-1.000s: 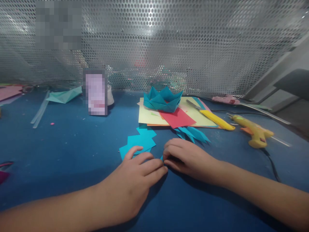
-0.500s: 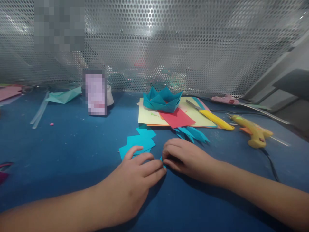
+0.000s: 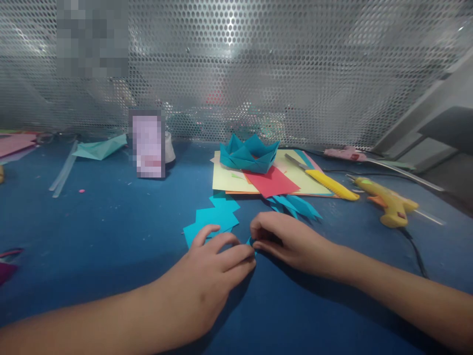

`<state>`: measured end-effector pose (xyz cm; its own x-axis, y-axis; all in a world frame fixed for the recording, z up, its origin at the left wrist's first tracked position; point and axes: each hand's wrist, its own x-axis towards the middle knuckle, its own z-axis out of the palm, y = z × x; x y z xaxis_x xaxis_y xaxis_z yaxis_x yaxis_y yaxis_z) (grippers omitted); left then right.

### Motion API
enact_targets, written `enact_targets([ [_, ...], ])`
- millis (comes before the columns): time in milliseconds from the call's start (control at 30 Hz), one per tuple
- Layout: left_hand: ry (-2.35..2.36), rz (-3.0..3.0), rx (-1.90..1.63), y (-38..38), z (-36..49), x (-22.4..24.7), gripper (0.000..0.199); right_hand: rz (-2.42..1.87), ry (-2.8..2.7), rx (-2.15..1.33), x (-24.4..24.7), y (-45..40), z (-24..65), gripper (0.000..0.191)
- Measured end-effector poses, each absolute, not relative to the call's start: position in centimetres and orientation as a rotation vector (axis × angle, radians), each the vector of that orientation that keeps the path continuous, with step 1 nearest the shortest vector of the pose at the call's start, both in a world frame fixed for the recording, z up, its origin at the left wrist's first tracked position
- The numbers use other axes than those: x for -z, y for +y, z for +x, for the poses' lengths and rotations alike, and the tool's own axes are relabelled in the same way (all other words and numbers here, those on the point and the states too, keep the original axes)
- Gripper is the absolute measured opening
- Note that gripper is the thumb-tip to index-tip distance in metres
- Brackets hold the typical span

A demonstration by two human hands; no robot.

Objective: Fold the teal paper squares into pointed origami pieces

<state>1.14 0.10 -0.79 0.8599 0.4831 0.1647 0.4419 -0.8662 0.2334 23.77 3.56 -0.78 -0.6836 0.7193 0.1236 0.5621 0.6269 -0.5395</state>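
Note:
A small piece of blue paper [image 3: 250, 241] lies low on the table between my two hands, mostly covered by fingers. My left hand [image 3: 218, 266] presses its fingertips onto it from the left, its index finger and thumb side raised and curled. From the right, my right hand [image 3: 286, 239] pinches the paper's edge between thumb and fingers. Several flat blue paper squares [image 3: 214, 217] overlap just beyond my left hand. Folded pointed blue paper pieces [image 3: 293, 204] lie beyond my right hand. A blue folded paper ring with pointed tips [image 3: 249, 155] rests on the paper stack.
Coloured sheets [image 3: 232, 182] are stacked at the back, with a red sheet [image 3: 272, 181] and a yellow utility knife [image 3: 330, 183] on top. A yellow glue gun [image 3: 388, 199] lies right, its cord trailing forward. A blurred phone-like object [image 3: 150, 148] stands at left, before a perforated metal panel [image 3: 236, 74].
My right hand's fingers have lifted and opened slightly around the blue paper's edge. My left hand stays nearly in place. The whole view has shifted very slightly.

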Motion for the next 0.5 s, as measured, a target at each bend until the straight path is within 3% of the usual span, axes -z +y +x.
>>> enact_targets([
  [300,0.683,2.825,-0.343,0.13,1.1,0.42,0.047,-0.866,-2.495,-0.775,0.31,3.74,24.16,0.018],
  [400,0.688,2.836,-0.29,0.02,1.15,0.25,0.049,-0.821,-2.556,-0.729,0.25,3.51,24.23,0.031],
  [500,0.704,2.849,-0.267,-0.07,1.17,0.14,0.05,-0.815,-2.606,-0.633,0.27,3.26,24.24,0.028],
])
